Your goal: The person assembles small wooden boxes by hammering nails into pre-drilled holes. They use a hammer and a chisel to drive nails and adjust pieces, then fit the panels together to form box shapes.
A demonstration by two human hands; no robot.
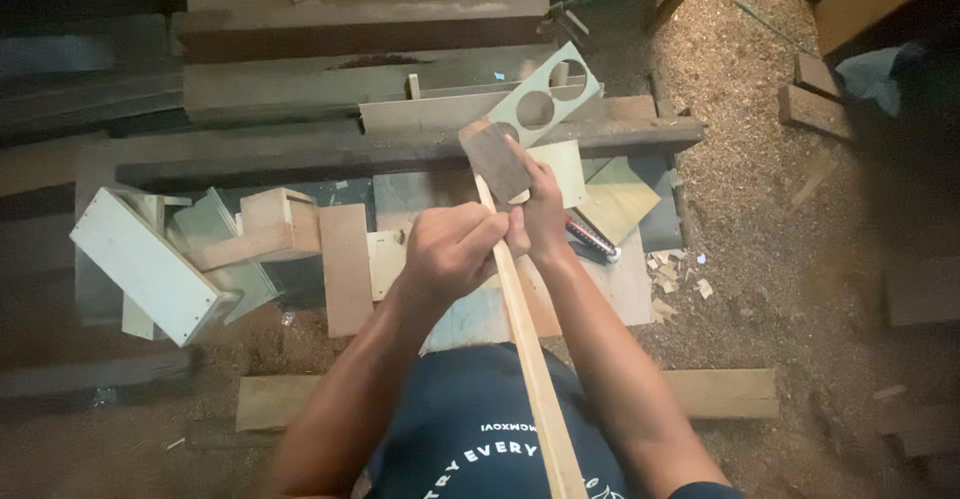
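A long thin pale wooden strip (530, 359) runs from my lap up to the middle of the view. My left hand (450, 249) is closed around the strip partway up. My right hand (543, 209) sits just beyond it, pressing a dark rectangular block (494, 159) against the strip's upper end. The two hands touch each other. The strip's tip is hidden behind the block and my fingers.
Several wood offcuts lie around: a small open wooden box (280, 221), a white panel (145, 264), a brown board (346, 269), a pale plate with round holes (545, 94). Long dark planks (400, 144) cross behind. A red-and-black tool (592, 239) lies right of my hands. Sawdust covers the floor (760, 219).
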